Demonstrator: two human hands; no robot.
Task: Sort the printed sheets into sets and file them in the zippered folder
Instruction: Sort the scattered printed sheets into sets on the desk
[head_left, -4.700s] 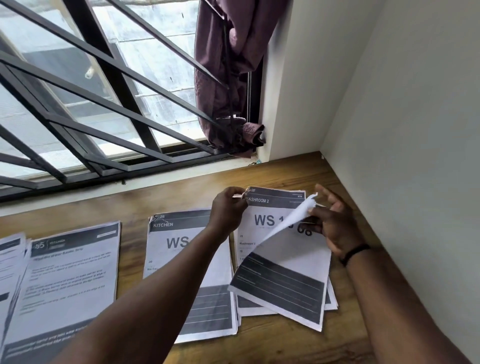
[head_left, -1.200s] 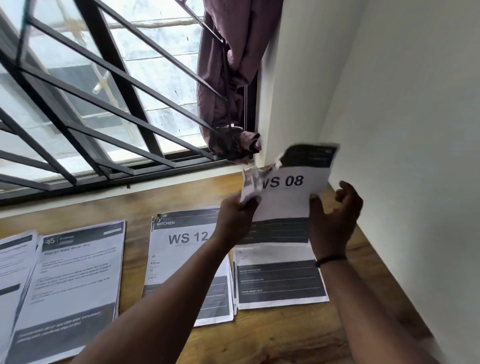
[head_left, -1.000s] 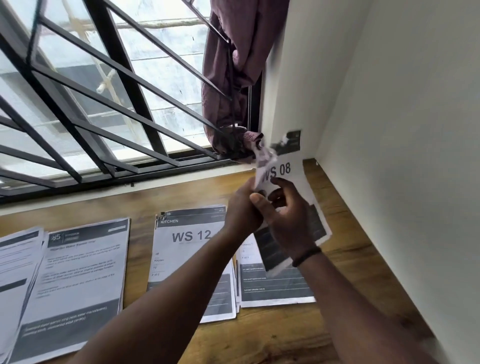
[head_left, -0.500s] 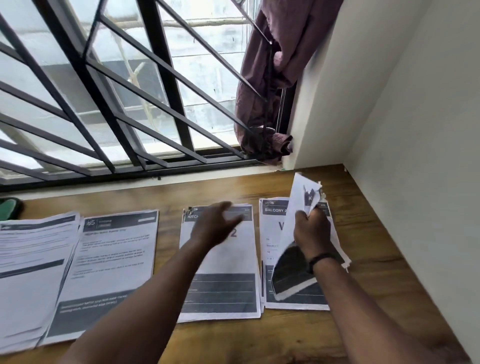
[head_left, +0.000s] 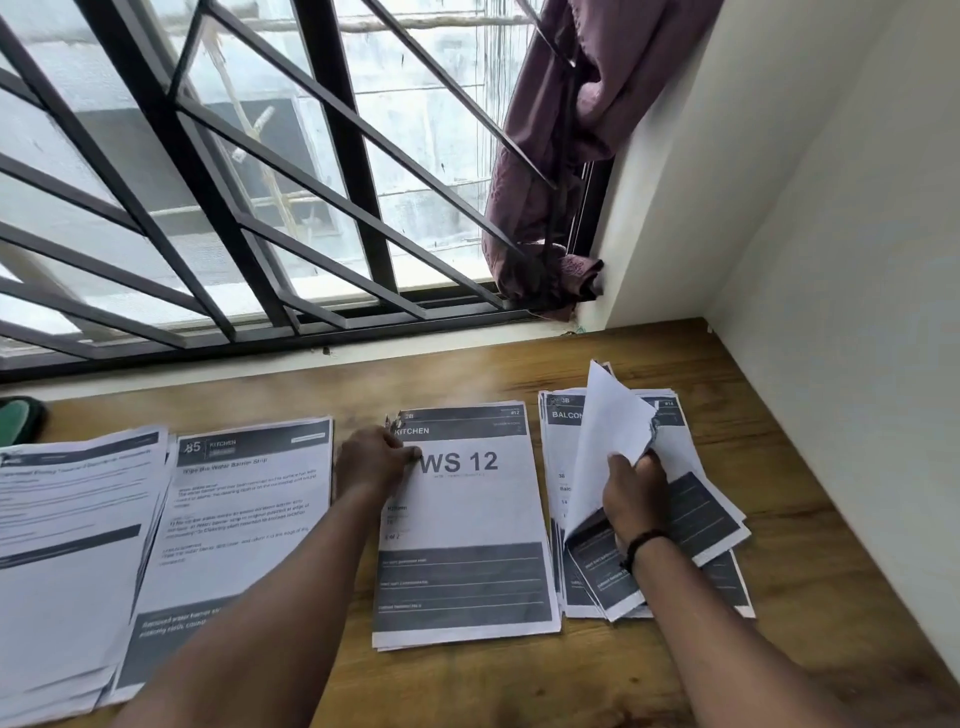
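Observation:
Several stacks of printed sheets lie in a row on the wooden desk. My left hand rests at the top left edge of the "KITCHEN WS 12" stack; its fingers touch the paper. My right hand grips a bent white sheet, raised over the "BALCONY" stack at the right, whose sheets are fanned out. Further left lie a text sheet stack and another stack. No zippered folder is in view.
A barred window runs along the desk's back edge. A purple curtain hangs bunched at the window's right end. White walls close the right side. A dark green object sits at the far left edge.
The lifted "WS 08" sheet passed from both hands into my right hand and came down over the right stack. My left hand let go and moved left onto the kitchen stack.

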